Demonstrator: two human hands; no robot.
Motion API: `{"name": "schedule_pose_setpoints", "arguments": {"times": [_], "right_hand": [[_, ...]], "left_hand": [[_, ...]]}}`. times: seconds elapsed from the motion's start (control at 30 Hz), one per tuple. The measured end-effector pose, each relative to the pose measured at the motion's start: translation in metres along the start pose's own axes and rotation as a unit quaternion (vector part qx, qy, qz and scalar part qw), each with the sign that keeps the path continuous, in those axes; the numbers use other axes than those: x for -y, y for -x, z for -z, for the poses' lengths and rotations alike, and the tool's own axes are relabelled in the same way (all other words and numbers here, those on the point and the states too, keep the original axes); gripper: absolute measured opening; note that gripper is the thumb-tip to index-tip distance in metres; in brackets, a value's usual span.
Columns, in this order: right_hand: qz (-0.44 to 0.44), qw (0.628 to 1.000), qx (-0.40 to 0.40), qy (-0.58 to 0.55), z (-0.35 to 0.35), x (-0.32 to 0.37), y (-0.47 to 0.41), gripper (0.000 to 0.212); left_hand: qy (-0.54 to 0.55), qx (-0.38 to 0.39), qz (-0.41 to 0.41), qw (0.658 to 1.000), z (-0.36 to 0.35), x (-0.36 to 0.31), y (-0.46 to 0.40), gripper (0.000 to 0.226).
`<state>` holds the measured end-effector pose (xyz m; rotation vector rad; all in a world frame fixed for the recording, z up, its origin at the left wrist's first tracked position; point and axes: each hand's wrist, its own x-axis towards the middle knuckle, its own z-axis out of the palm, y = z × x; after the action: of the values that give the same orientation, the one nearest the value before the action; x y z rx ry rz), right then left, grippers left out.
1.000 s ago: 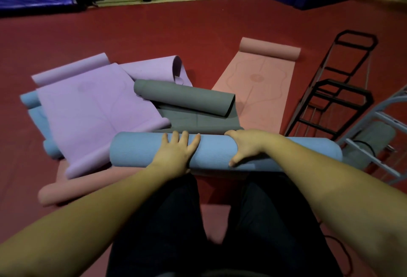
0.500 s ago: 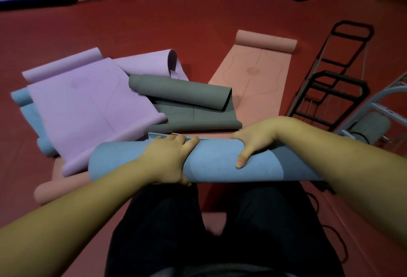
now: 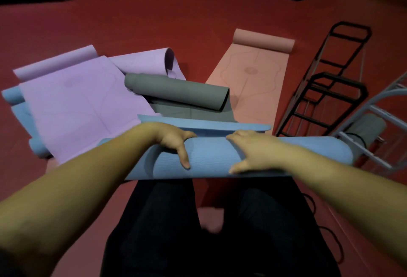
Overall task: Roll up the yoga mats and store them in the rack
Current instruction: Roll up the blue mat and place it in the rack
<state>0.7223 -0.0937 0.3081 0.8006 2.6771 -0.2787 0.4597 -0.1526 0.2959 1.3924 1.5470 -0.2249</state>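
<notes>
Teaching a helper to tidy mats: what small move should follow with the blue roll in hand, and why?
Probably tuck the loose flap down. Both the left hand and right hand grip the blue mat roll, but its outer edge sticks out unwrapped, and the grey rack waits to the right.

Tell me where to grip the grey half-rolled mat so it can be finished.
Take the grey mat by its rolled tube, one of the hands near each end, coming from above on the near side. The roll lies crosswise, tilted down to the right, with its flat tail spread toward you, so likely palms on top can push it closed. Both hands now hold the blue roll.
</notes>
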Motion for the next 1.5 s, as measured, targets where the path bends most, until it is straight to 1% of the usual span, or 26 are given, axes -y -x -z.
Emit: {"name": "schedule_pose_setpoints", "arguments": {"times": [0.03, 0.07, 0.1, 0.17, 0.27, 0.33, 0.37, 0.43, 0.47, 0.5, 0.53, 0.6, 0.67, 0.7, 0.73, 0.8, 0.83, 0.87, 0.93, 1.0, 1.07, 1.17, 1.27, 1.37, 1.5], "right_hand": [[-0.017, 0.999, -0.006, 0.039, -0.011, 0.007, 0.002, 0.114], [-0.031, 0.997, -0.015, 0.072, -0.021, 0.013, 0.001, 0.124], [-0.046, 0.995, -0.026, 0.088, -0.029, 0.016, 0.0, 0.128], [-0.064, 0.993, -0.048, 0.083, -0.036, 0.015, -0.006, 0.127], [-0.054, 0.994, -0.069, 0.072, -0.034, 0.009, -0.014, 0.121], [-0.047, 0.994, -0.072, 0.061, -0.035, 0.006, -0.018, 0.119], [-0.044, 0.995, -0.07, 0.057, -0.035, 0.005, -0.02, 0.118], [-0.04, 0.995, -0.067, 0.056, -0.035, 0.001, -0.025, 0.118], [-0.038, 0.996, -0.063, 0.055, -0.035, -0.001, -0.027, 0.118], [-0.037, 0.996, -0.058, 0.053, -0.034, -0.003, -0.03, 0.117], [-0.035, 0.997, -0.053, 0.049, -0.032, -0.004, -0.032, 0.117], [-0.031, 0.998, -0.039, 0.037, -0.029, -0.007, -0.037, 0.114], [-0.027, 0.999, -0.026, 0.023, -0.025, -0.01, -0.041, 0.11], [-0.027, 0.999, -0.018, 0.015, -0.023, -0.011, -0.043, 0.109], [-0.027, 1.0, -0.009, 0.007, -0.02, -0.011, -0.046, 0.108], [-0.03, 0.999, 0.007, -0.009, -0.017, -0.012, -0.05, 0.108], [-0.031, 0.999, 0.015, -0.018, -0.015, -0.012, -0.052, 0.108], [-0.033, 0.999, 0.023, -0.027, -0.012, -0.011, -0.053, 0.109], [-0.037, 0.997, 0.04, -0.047, -0.007, -0.012, -0.054, 0.112], [-0.039, 0.996, 0.053, -0.062, -0.002, -0.012, -0.052, 0.115], [-0.036, 0.995, 0.057, -0.074, 0.003, -0.013, -0.05, 0.112], [-0.022, 0.995, 0.052, -0.084, 0.007, -0.015, -0.044, 0.103], [-0.008, 0.993, 0.073, -0.089, 0.01, -0.018, -0.036, 0.101], [0.005, 0.989, 0.109, -0.097, 0.011, -0.017, -0.03, 0.101], [0.014, 0.978, 0.173, -0.113, 0.023, -0.015, -0.028, 0.087]], "left_hand": [[0.023, 0.016, 0.005, 1.0, 0.003, 0.0, -0.004, 0.081], [0.039, 0.03, 0.011, 0.999, 0.005, 0.0, -0.007, 0.084], [0.048, 0.039, 0.015, 0.998, 0.007, -0.002, -0.01, 0.088], [0.054, 0.042, 0.019, 0.997, 0.01, -0.002, -0.014, 0.095], [0.075, 0.032, 0.018, 0.997, 0.01, 0.001, -0.015, 0.095], [0.078, 0.011, 0.005, 0.997, 0.009, 0.006, -0.013, 0.098], [0.069, -0.014, -0.01, 0.997, 0.008, 0.008, -0.011, 0.101], [0.03, -0.092, -0.041, 0.994, 0.0, 0.012, -0.006, 0.11], [-0.008, -0.139, -0.051, 0.989, -0.005, 0.014, -0.003, 0.111], [-0.059, -0.191, -0.059, 0.978, -0.012, 0.016, 0.0, 0.107], [-0.12, -0.245, -0.062, 0.96, -0.021, 0.019, 0.003, 0.101], [-0.212, -0.344, -0.069, 0.912, -0.043, 0.025, 0.007, 0.097], [-0.28, -0.421, -0.076, 0.859, -0.068, 0.032, 0.004, 0.103], [-0.313, -0.44, -0.067, 0.839, -0.079, 0.035, 0.001, 0.109], [-0.34, -0.439, -0.045, 0.831, -0.087, 0.036, -0.001, 0.116], [-0.361, -0.419, 0.003, 0.833, -0.095, 0.033, -0.006, 0.13], [-0.36, -0.413, 0.021, 0.836, -0.096, 0.031, -0.009, 0.133], [-0.357, -0.411, 0.039, 0.838, -0.095, 0.028, -0.008, 0.133], [-0.364, -0.41, 0.056, 0.834, -0.091, 0.023, -0.007, 0.124], [-0.365, -0.406, 0.046, 0.836, -0.087, 0.021, -0.007, 0.112], [-0.371, -0.404, 0.03, 0.835, -0.082, 0.019, -0.005, 0.107], [-0.374, -0.412, 0.0, 0.831, -0.079, 0.017, 0.003, 0.105], [-0.375, -0.423, -0.02, 0.825, -0.084, 0.013, 0.018, 0.108], [-0.363, -0.39, -0.007, 0.847, -0.091, 0.005, 0.036, 0.112], [-0.343, -0.354, -0.01, 0.87, -0.089, -0.002, 0.053, 0.111]]}}
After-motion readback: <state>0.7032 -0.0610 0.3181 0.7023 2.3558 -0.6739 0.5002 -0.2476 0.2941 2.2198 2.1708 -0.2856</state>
